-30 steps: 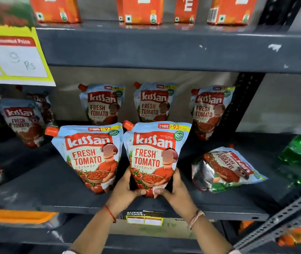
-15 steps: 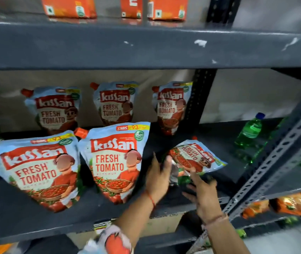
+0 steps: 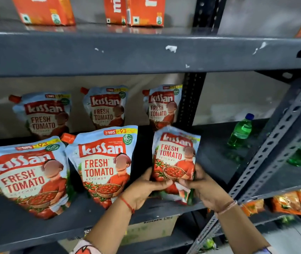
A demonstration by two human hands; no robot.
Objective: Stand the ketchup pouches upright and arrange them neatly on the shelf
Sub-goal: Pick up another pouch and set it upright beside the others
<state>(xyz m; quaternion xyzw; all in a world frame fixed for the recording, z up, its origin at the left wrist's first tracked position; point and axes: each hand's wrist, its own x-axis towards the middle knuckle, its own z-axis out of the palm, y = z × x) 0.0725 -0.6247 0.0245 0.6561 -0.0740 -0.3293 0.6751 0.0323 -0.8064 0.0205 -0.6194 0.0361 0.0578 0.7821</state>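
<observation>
At front right of the shelf [image 3: 219, 162], both hands clamp the held pouch [image 3: 176, 158] by its lower end: left hand [image 3: 146, 187] w/ fingers curled on the left edge, right hand [image 3: 203, 187] curled on the right. Long axis near vertical, top end up, label facing the camera, leaning slightly. 6 pouches total: 3 in front incl the held one, 3 in the back row [image 3: 105, 109], all upright w/ tops up. 2 green bottles [image 3: 241, 131] lie to the right; 3 orange boxes [image 3: 43, 10] above
</observation>
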